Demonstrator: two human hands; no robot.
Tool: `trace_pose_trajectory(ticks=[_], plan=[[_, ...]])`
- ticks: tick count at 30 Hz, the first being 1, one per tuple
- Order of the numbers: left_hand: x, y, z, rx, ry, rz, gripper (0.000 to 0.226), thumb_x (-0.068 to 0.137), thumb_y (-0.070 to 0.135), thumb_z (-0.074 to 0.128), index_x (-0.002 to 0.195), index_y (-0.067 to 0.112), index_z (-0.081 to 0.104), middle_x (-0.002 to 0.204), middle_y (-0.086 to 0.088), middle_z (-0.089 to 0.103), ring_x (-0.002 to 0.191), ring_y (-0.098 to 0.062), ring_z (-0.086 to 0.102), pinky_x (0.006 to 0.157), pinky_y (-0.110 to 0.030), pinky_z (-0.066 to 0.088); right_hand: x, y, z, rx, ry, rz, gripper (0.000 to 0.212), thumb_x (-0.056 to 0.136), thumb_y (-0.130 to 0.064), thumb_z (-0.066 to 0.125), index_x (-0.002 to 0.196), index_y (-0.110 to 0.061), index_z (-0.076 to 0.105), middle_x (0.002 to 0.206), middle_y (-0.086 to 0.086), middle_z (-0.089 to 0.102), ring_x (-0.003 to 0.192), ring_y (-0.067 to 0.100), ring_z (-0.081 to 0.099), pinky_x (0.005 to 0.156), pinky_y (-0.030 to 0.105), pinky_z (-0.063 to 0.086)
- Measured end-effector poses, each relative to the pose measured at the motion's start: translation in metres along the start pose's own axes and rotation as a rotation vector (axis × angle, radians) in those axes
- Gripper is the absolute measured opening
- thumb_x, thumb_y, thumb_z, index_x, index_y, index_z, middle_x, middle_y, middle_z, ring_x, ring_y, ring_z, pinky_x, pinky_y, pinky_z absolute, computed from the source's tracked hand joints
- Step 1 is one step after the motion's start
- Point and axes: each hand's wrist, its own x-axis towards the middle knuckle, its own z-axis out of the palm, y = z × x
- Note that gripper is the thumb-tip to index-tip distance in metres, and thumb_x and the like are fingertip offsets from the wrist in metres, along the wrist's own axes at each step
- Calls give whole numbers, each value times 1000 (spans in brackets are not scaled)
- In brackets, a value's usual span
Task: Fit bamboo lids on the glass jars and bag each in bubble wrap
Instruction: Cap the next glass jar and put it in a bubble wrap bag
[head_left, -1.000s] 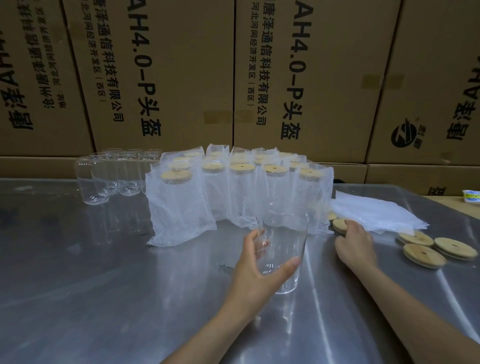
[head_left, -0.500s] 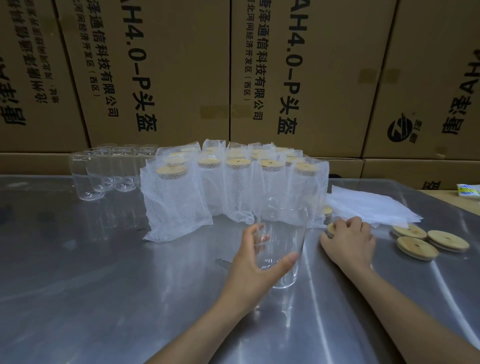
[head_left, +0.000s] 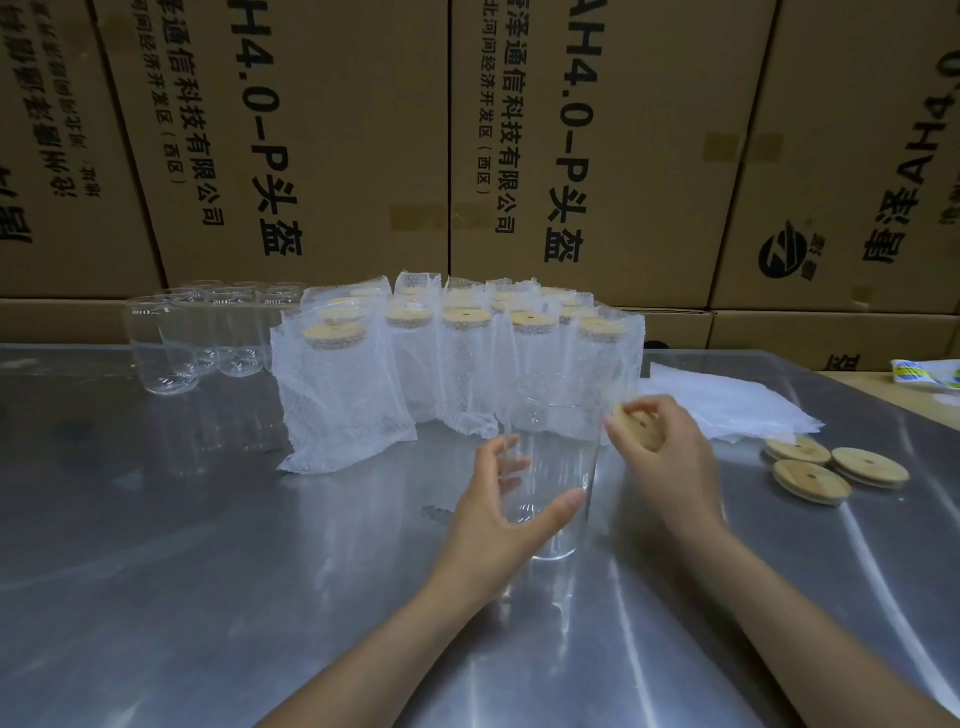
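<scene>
The right hand (head_left: 670, 457) has come up off the table since a moment ago, where it was reaching flat among the loose lids, and now carries a bamboo lid (head_left: 636, 426) pinched in its curled fingers, tilted on edge, just to the right of the jar's mouth.

Nearest me, the left hand (head_left: 498, 509) is wrapped round the lower half of an upright glass jar (head_left: 556, 467), thumb in front and fingers behind, steadying it on the steel table (head_left: 208, 571). The jar's long axis stands vertical, its open rim up; the lid sits beside that rim and roughly level with it, so by my reckoning the next move is a short carry leftward, levelling the disc and pressing it down. The right hand is the nearer one for that.

The glass is clear, smooth and thin-walled, likely slippery. The lid is a flat round of pale wood with a small hole.

Further right lie three spare lids (head_left: 836, 467), touching one another, and beyond them a flat stack of bubble-wrap bags (head_left: 727, 405). Behind the jar stand rows of bagged jars (head_left: 457, 353), already lidded, their wrap white and dimpled. Far left, bare jars (head_left: 197, 338) wait, and cardboard boxes (head_left: 322, 145) wall the back.
</scene>
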Motion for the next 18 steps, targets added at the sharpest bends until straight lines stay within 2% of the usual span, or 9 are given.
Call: trace_pose_trajectory(ticks=[3, 6, 10, 13, 15, 18], plan=[[0, 0, 1, 11, -2, -2, 80, 63, 62, 74, 129, 41, 34, 121, 22, 51, 111, 11, 49, 81, -9, 40, -4, -40, 2, 186, 80, -183, 17, 88, -37, 66, 103, -34, 56, 104, -12, 61, 97, 5, 57, 77, 26, 48], [1, 1, 2, 3, 3, -8, 80, 58, 65, 71, 126, 44, 34, 120, 21, 52, 109, 12, 50, 79, -7, 41, -11, -69, 2, 337, 71, -293, 18, 89, -41, 63, 106, -37, 58, 111, -13, 62, 105, 2, 57, 85, 22, 49], [0, 0, 5, 58, -27, 10, 74, 53, 75, 67, 116, 57, 33, 119, 27, 51, 110, 13, 50, 87, -15, 43, -18, -81, 7, 353, -3, -390, 25, 87, -41, 62, 105, -26, 67, 116, -10, 61, 114, 1, 55, 91, 19, 47], [1, 0, 5, 65, -30, 15, 73, 53, 76, 67, 115, 58, 32, 120, 26, 50, 112, 9, 50, 92, -20, 45, -18, -80, 9, 303, -65, -441, 15, 87, -31, 65, 98, -23, 70, 107, -5, 64, 103, -2, 58, 84, 11, 45], [1, 0, 5, 70, -33, 18, 79, 53, 77, 66, 120, 55, 31, 122, 24, 50, 114, 7, 50, 91, -19, 44, -16, -79, 8, 290, -90, -453, 9, 89, -29, 66, 95, -24, 71, 99, -7, 66, 96, 3, 61, 82, 18, 49], [-1, 1, 5, 79, -36, 22, 84, 53, 77, 65, 125, 51, 31, 124, 22, 50, 116, 7, 49, 89, -18, 43, -14, -75, 5, 198, -107, -496, 23, 88, -41, 62, 97, -22, 72, 99, -9, 65, 97, 8, 61, 84, 26, 49]])
